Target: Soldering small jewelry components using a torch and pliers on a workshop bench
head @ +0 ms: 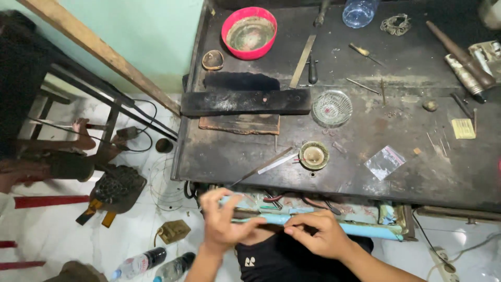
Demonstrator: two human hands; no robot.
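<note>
Left hand (224,222) and right hand (315,232) pinched together below bench (365,172), fingertips meeting; item between too small to identify. Probably light, fine, easily dropped; fingertip pinch suitable.

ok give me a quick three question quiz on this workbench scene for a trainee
1. True or false: the red plastic bowl stands at the bench's far side.
2. Which lies nearer the small round brass dish: A, the clear glass ashtray, or B, the clear plastic bottle?
3. Where are the left hand and right hand?

Key
1. True.
2. A.
3. Together over the open drawer's pale blue front edge, fingertips nearly meeting; what they pinch is too small to tell.
</note>
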